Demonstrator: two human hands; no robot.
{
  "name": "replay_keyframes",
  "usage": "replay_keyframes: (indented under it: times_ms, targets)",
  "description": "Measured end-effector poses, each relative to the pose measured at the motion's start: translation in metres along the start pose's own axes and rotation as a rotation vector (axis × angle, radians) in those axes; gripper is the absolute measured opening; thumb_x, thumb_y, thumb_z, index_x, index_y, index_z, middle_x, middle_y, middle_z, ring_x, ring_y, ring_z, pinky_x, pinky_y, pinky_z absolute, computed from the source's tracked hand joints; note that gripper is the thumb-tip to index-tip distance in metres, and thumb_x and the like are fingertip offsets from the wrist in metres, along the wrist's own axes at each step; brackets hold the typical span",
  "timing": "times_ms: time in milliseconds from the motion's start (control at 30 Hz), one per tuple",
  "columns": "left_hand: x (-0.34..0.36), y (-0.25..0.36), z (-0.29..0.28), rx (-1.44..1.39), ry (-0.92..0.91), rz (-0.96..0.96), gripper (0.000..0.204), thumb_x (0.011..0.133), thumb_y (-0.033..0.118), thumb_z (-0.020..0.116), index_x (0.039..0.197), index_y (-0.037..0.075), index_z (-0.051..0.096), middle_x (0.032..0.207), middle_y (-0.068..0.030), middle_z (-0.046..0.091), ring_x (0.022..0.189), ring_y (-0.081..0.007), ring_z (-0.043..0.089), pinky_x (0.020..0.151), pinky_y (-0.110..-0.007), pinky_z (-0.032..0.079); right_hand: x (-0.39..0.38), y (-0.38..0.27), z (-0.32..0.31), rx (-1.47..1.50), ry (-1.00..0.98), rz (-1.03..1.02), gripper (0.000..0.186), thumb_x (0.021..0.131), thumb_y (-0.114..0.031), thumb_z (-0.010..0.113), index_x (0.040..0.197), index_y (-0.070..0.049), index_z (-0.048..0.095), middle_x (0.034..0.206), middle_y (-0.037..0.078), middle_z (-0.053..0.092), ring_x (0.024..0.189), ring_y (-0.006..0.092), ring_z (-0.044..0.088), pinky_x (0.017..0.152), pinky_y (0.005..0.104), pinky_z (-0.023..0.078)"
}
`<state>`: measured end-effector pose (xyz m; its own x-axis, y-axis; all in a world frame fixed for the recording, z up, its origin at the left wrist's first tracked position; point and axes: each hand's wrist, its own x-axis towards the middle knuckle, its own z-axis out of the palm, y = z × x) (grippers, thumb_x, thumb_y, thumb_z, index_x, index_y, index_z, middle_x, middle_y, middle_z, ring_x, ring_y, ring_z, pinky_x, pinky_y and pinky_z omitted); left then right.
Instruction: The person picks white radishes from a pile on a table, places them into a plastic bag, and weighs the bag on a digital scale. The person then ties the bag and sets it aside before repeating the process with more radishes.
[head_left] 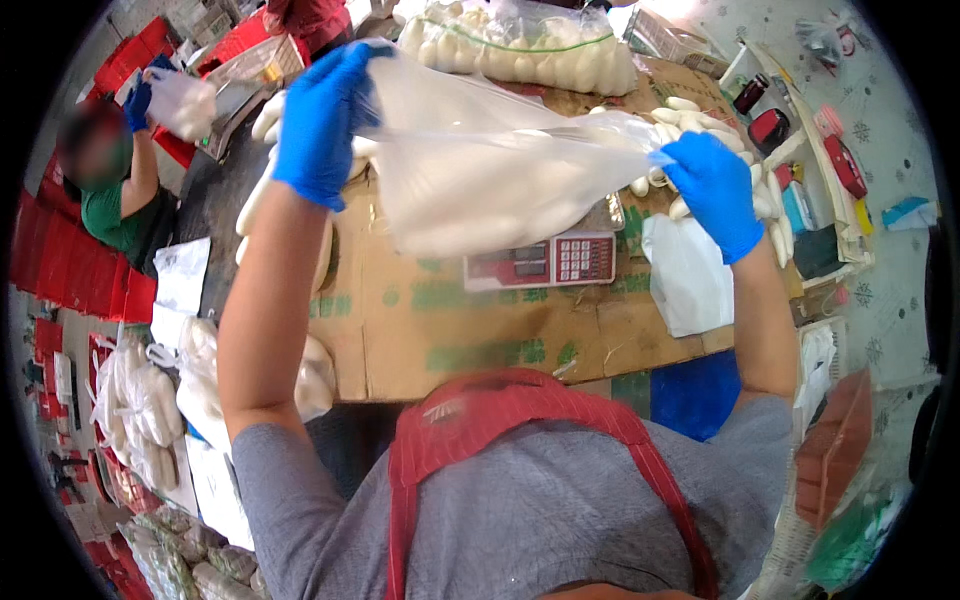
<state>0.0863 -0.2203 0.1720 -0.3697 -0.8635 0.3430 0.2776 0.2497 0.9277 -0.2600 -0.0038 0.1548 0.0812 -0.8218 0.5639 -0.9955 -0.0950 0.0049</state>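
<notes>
Both my hands wear blue gloves and hold up a translucent plastic bag (470, 190) with pale, long shapes inside. My left hand (322, 125) is closed on the bag's upper left edge. At the opposite side, my right hand (712, 190) pinches a stretched corner, so the bag's top is pulled taut between them. Below the bag sits a scale (585, 258) with a keypad and a small display; the bag covers much of it. Long white vegetables (690, 122) lie loose beyond my right hand, and others lie beside my left forearm.
Cardboard (400, 340) covers the table. A large clear bag of white vegetables (520, 55) stands at the far side. Flat white bags (690, 275) lie at right, near a tray of small items (800, 190). Filled bags (140, 405) hang lower left. Another person (115, 205) handles a bag.
</notes>
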Motion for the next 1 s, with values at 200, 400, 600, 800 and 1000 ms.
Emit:
replay_keyframes:
  times_ms: [200,400,600,800,1000]
  targets:
    - [0.014,-0.121,0.017,-0.067,0.001,-0.355,0.025,0.094,0.026,0.056,0.106,0.009,0.070,0.075,0.0027,0.051,0.063,-0.0088,0.049,0.054,-0.024,0.042,-0.044,0.035,0.048,-0.080,-0.179,0.098,0.016,0.087,-0.027,0.062,0.083,-0.012,0.067,0.080,0.010,0.063,0.078,0.0303,0.061,0.066,0.0419,0.049]
    - [-0.007,-0.186,0.039,0.112,-0.089,-0.615,0.028,0.095,0.025,0.058,0.112,0.006,0.068,0.087,0.0003,0.059,0.073,-0.0105,0.054,0.061,-0.026,0.047,-0.050,0.049,0.102,0.007,-0.389,0.206,0.024,0.086,-0.030,0.056,0.082,-0.011,0.069,0.082,0.013,0.066,0.078,0.0336,0.064,0.067,0.0456,0.051]
    - [0.007,-0.189,0.018,0.339,-0.079,-0.349,0.052,0.092,0.035,0.062,0.132,0.002,0.052,0.119,-0.0104,0.059,0.107,-0.0184,0.055,0.091,-0.029,0.045,-0.027,0.047,0.091,0.288,-0.193,0.231,0.031,0.086,-0.020,0.058,0.114,-0.009,0.065,0.113,0.012,0.064,0.103,0.0264,0.061,0.089,0.0390,0.048]
    - [0.021,-0.135,-0.071,0.095,0.197,-0.274,0.053,0.097,0.044,0.051,0.136,0.008,0.047,0.131,-0.0098,0.053,0.120,-0.0196,0.052,0.101,-0.034,0.042,-0.009,0.067,-0.031,0.631,0.684,0.458,0.036,0.092,-0.016,0.061,0.126,-0.004,0.058,0.128,0.008,0.058,0.116,0.0165,0.054,0.100,0.0310,0.042]
    - [-0.010,-0.141,-0.025,0.084,-0.069,-0.426,0.055,0.096,0.042,0.054,0.134,0.004,0.049,0.131,-0.0105,0.054,0.117,-0.0182,0.053,0.100,-0.032,0.042,-0.012,0.087,0.034,0.760,0.387,0.481,0.048,0.089,-0.019,0.066,0.133,-0.005,0.051,0.129,0.012,0.055,0.118,0.0203,0.053,0.101,0.0320,0.041]
